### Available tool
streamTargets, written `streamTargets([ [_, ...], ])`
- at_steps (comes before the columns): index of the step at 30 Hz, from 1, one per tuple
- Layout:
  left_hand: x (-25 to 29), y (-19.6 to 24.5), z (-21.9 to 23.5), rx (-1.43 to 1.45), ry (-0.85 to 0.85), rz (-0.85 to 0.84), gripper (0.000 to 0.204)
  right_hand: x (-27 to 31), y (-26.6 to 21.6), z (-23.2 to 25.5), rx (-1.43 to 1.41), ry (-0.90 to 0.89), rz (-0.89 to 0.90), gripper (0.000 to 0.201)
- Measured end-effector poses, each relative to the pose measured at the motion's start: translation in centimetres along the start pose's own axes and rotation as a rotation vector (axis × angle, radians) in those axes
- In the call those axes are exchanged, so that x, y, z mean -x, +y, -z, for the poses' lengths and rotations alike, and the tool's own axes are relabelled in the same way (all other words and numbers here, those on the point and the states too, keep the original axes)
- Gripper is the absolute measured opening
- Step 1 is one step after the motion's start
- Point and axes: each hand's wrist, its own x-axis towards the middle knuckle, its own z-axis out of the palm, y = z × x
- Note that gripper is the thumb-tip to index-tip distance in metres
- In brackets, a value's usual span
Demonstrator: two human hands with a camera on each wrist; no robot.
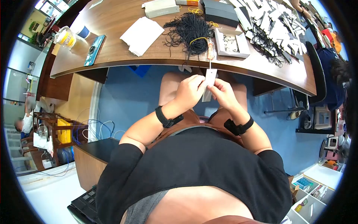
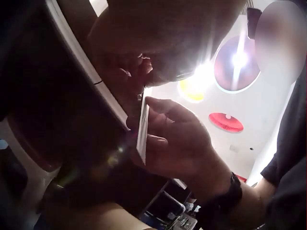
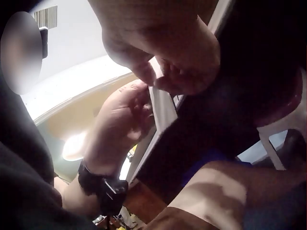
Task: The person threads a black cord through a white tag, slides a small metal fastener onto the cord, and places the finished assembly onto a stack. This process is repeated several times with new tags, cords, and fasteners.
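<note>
In the head view a long white card tag [image 1: 210,74] with a small hole near its far end is held over the lap, close to the table's front edge. My left hand [image 1: 191,90] pinches it from the left side, and my right hand [image 1: 223,95] grips its right edge with thumb and fingers. The tag [image 2: 143,127] shows edge-on in the left wrist view, and its flat face [image 3: 164,109] in the right wrist view. Beyond its far end an orange-handled screwdriver-like tool [image 1: 210,52] lies with its thin shaft pointing toward me. Shadow hides some fingertips.
On the table [image 1: 112,59] lie a bundle of black cords [image 1: 186,31], a stack of white cards [image 1: 141,35], an open white box [image 1: 232,44] of small parts, and a heap of white and black tags [image 1: 274,26]. A phone [image 1: 94,50] and plastic jar [image 1: 66,38] stand left.
</note>
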Motion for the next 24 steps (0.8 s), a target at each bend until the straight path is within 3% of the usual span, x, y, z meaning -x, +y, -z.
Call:
streamTargets([
  [4,0.0,-0.2,0.4,0.130,-0.068,0.180,0.010,-0.2,-0.7,0.0,0.060,0.006,-0.003,0.016],
  [7,-0.7,-0.3,0.2,0.062,0.050,0.067,0.010,-0.8,-1.7,-0.5,-0.020,0.019,0.030,0.015],
  [14,-0.3,-1.0,0.7,0.089,-0.018,0.069,0.011,-1.1,0.0,-0.3,0.054,0.027,-0.024,0.014],
  [18,-2.5,-1.9,1.0,-0.012,-0.004,0.119,0.013,-1.9,-1.8,0.8,0.382,0.011,-0.103,0.031],
  [19,-3.4,-1.8,1.4,-0.011,-0.014,0.185,0.015,-1.4,-4.9,0.1,0.581,0.067,-0.150,0.034],
  [20,-3.5,-2.0,1.4,-0.036,-0.012,0.155,0.015,-1.5,-5.2,0.7,0.733,0.125,-0.007,0.030],
  [24,-3.2,-1.9,0.9,-0.081,-0.023,0.118,0.017,-3.2,-8.6,1.1,0.717,0.318,0.287,0.023],
])
